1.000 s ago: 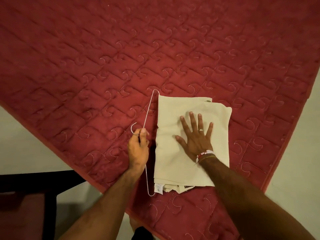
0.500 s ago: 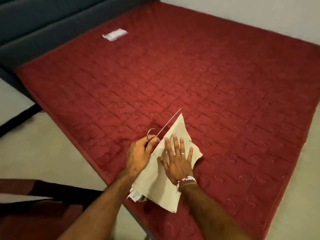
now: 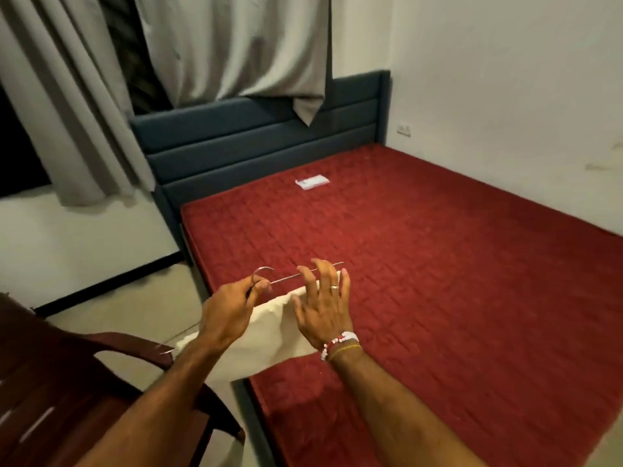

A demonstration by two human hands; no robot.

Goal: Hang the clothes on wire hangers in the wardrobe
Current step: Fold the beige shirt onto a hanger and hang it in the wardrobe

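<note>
A thin wire hanger (image 3: 296,275) is lifted above the near left corner of the red mattress (image 3: 438,264). My left hand (image 3: 232,311) is shut on it just below the hook. A folded cream cloth (image 3: 273,335) hangs over the hanger's lower bar, between my two arms. My right hand (image 3: 323,301) hovers in front of the cloth with its fingers spread, the fingertips near the upper wire; it grips nothing. No wardrobe is in view.
A dark blue headboard (image 3: 263,139) stands behind the mattress, with grey curtains (image 3: 232,45) above it. A small white packet (image 3: 312,181) lies near the mattress's far end. A dark wooden chair (image 3: 67,399) is at my lower left. White walls close the right side.
The hanger with the cloth has come up off the mattress in my left hand. My right hand has left the cloth and opened. My view has risen from the mattress to the room.
</note>
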